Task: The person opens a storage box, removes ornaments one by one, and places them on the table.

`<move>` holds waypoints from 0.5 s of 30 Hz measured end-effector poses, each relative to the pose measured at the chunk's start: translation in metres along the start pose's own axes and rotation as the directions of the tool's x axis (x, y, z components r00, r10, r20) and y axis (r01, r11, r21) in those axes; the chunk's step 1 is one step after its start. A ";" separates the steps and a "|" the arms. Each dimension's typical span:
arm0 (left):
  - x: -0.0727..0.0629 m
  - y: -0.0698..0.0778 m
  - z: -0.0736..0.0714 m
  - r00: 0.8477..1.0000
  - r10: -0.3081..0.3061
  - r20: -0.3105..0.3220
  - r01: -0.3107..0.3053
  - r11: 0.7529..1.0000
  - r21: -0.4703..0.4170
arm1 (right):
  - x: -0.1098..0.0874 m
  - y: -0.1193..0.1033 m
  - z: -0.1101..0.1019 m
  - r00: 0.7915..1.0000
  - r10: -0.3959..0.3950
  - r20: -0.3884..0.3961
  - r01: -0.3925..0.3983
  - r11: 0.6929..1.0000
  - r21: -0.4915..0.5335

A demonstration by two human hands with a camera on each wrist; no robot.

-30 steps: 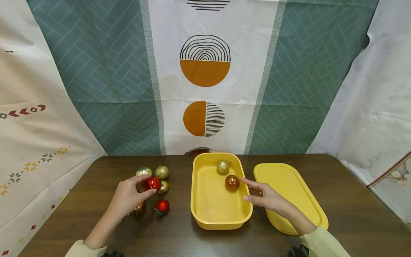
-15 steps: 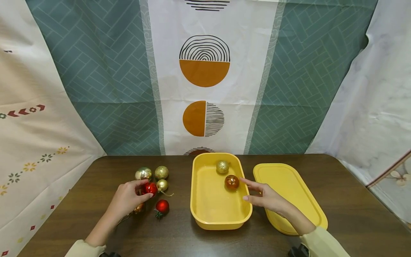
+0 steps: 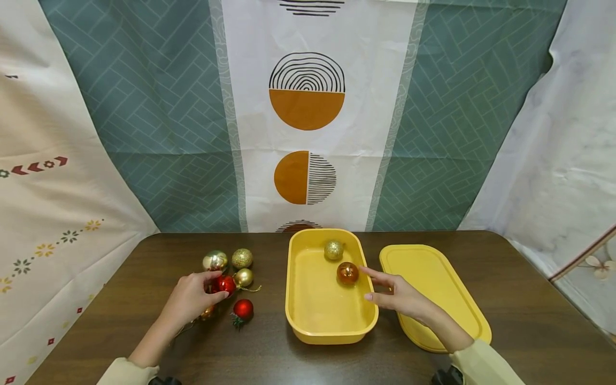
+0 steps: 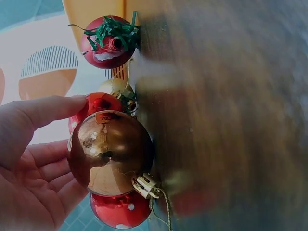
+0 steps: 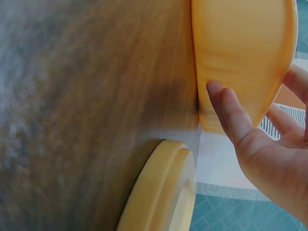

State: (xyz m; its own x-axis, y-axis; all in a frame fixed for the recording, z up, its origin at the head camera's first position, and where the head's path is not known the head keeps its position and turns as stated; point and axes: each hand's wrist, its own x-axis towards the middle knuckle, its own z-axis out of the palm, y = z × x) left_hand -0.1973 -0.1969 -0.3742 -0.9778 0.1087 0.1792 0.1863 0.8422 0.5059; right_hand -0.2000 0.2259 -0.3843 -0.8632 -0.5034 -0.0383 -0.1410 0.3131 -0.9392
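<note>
My left hand [image 3: 190, 297] pinches a shiny red Christmas ball [image 3: 226, 285] between thumb and fingers, low over the table. In the left wrist view a copper ball [image 4: 110, 154] hangs in front of it, and a white-dotted red ball [image 4: 120, 210] shows below. A gold ball [image 3: 243, 277] with a cord lies beside the held one. Closer to me lies a red ball [image 3: 243, 309] with green tinsel. My right hand [image 3: 399, 294], fingers extended, rests at the right rim of a yellow box [image 3: 292, 299]. Inside are a copper ball [image 3: 347, 272] and a glittery gold ball [image 3: 333, 250].
The yellow lid [image 3: 433, 289] lies flat right of the box, under my right forearm. Behind the left hand are a shiny gold ball [image 3: 214, 260] and a glittery gold ball [image 3: 242, 259]. Dark wooden table [image 3: 264, 353] lies between the balls and the box; a patterned cloth hangs behind.
My left hand has shifted slightly left and toward me with the red ball, uncovering the gold ball and its cord. My right hand and the box have stayed still.
</note>
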 end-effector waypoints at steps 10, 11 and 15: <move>0.002 -0.003 0.002 0.998 0.039 0.041 -0.041 0.997 0.064 | 0.000 0.000 0.000 1.000 0.009 0.001 -0.009 1.000 0.007; 0.002 -0.003 0.002 0.998 0.041 0.044 -0.044 0.997 0.068 | 0.000 0.000 0.000 1.000 0.011 0.001 -0.011 1.000 0.008; 0.002 -0.003 0.003 0.998 0.043 0.046 -0.047 0.996 0.079 | 0.000 -0.001 0.000 1.000 0.014 -0.004 -0.014 1.000 0.001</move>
State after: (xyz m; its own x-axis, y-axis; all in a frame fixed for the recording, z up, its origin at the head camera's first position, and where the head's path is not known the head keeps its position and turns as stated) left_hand -0.1995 -0.1976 -0.3774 -0.9723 0.1691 0.1615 0.2235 0.8755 0.4284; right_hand -0.1998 0.2254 -0.3837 -0.8670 -0.4959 -0.0500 -0.1283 0.3190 -0.9391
